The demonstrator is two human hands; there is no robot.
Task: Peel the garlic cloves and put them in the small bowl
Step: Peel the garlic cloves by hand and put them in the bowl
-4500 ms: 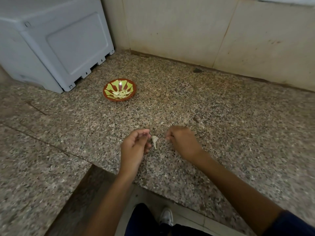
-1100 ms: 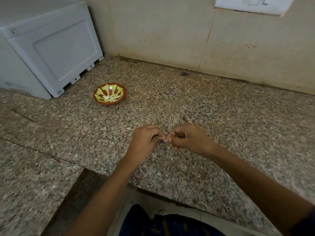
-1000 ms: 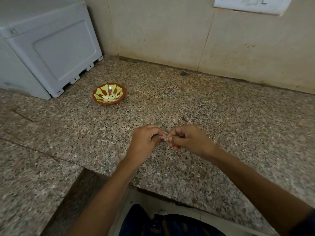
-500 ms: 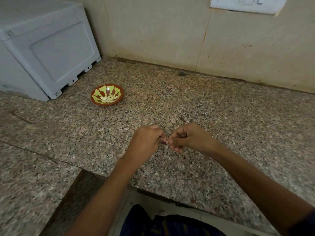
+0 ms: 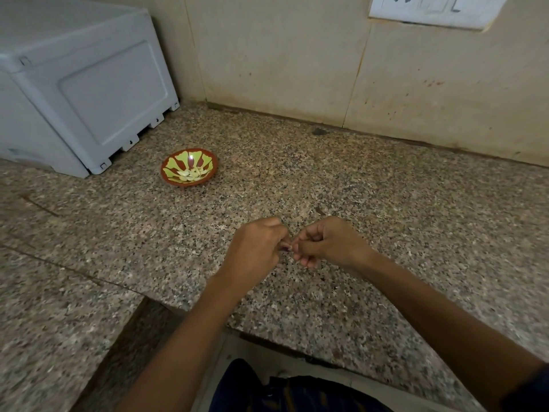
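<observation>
I have both hands together in the lower middle of the frame, fingertips meeting: my left hand (image 5: 255, 253) and my right hand (image 5: 329, 244) are each curled and pinching one small garlic clove (image 5: 289, 248), of which only a pale sliver shows between the fingers. I hold it from both sides, I judge, so one hand steadies it while the other works at the skin; how much skin remains I cannot tell. I keep the hands just above the speckled worktop (image 5: 386, 209), presumably so loose skin falls there. The small bowl (image 5: 189, 167) stands well apart from them, toward the upper left, with pale peeled cloves (image 5: 190, 173) already lying in it. A grey plastic appliance (image 5: 80, 93) sits beyond it, and a switch plate (image 5: 436, 8) is on the wall at the upper right.
</observation>
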